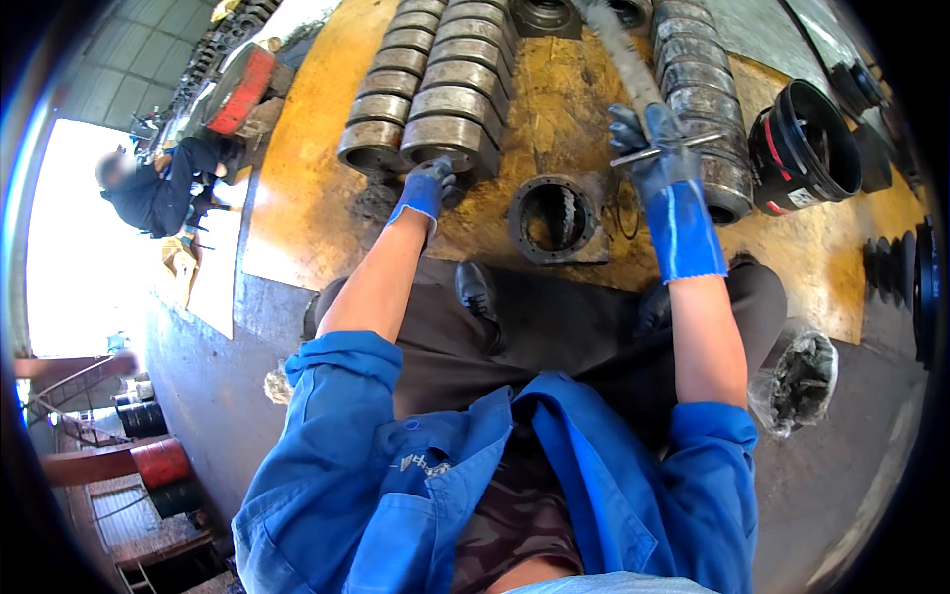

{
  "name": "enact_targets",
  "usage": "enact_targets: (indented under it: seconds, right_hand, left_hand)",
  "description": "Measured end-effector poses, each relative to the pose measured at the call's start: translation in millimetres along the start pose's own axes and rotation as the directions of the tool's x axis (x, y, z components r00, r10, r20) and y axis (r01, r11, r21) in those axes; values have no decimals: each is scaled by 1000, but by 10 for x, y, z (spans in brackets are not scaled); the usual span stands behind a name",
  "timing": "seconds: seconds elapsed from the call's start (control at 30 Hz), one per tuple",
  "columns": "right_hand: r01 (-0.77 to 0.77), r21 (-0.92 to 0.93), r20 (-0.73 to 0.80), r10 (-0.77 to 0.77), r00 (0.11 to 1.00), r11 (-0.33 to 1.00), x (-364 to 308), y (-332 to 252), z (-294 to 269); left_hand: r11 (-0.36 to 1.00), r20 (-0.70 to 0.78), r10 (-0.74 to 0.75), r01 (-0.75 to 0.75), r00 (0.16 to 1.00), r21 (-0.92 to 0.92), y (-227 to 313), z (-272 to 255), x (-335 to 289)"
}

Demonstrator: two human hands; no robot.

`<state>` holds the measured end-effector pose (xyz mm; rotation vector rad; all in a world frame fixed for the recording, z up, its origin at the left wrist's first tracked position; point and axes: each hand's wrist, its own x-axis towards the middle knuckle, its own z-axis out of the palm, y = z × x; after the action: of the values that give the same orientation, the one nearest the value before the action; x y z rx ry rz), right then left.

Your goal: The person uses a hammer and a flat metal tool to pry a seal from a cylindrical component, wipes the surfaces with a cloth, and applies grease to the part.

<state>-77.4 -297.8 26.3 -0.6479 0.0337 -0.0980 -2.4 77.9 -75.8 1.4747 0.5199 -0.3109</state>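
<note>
Left hand: the left hand (pixel 427 188), in a blue and grey work glove, reaches down to the foot of the near metal ring stack (pixel 450 139); fingers curled onto a small dark part at the base of the stack, which appears gripped, though grime and shadow make the hold hard to confirm.
Right hand: the right hand (pixel 655 148), gloved alike, is closed around a thin metal rod (pixel 665 149) that lies crosswise through the fist, both ends sticking out.
Shaft: a long grey shaft (pixel 621 54) runs up from just above the right hand toward the top edge.
Housing: a round flanged housing (pixel 557 220) with an open bore sits on the floor between the two hands, just ahead of the person's black shoe (pixel 480 297).
Rings: three rows of heavy rings; a further row (pixel 705 109) lies just right of the right hand.
Floor: yellow-painted floor (pixel 307 188), oily and scuffed, carries all parts.
Bucket: a black bucket (pixel 804 147) on its side, right of the rings.
Bag: a plastic-lined container (pixel 797 381) beside the right knee.
Co-worker: another person (pixel 158 188) crouches far left, well apart.
</note>
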Motion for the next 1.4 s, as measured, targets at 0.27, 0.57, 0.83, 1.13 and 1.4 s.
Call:
enact_targets:
  seconds: [0.27,0.57,0.83,1.13,1.4]
  right_hand:
    - [112,-22,-196,-114,974,993,-463,-888,-485]
    - [144,-19,-271,-144,952,989,-852,-1059,-436]
    - [163,-46,-241,-169,956,986,-973,-1091,-484]
    - [136,-87,-325,-157,932,987,-1104,-1281,-315]
    - [178,-39,-207,-182,961,983,-1149,-1371,-305]
  left_hand:
    - [973,156,-172,142,973,182,-674,813,-217]
    - [840,422,-447,208,789,501,-1169,1614,-543]
    - [668,713,-337,-377,615,641,-1718,2047,-688]
    - [814,690,-208,-268,693,515,-2472,2421,-538]
    - [860,714,-134,-278,687,428,-2192,2161,-547]
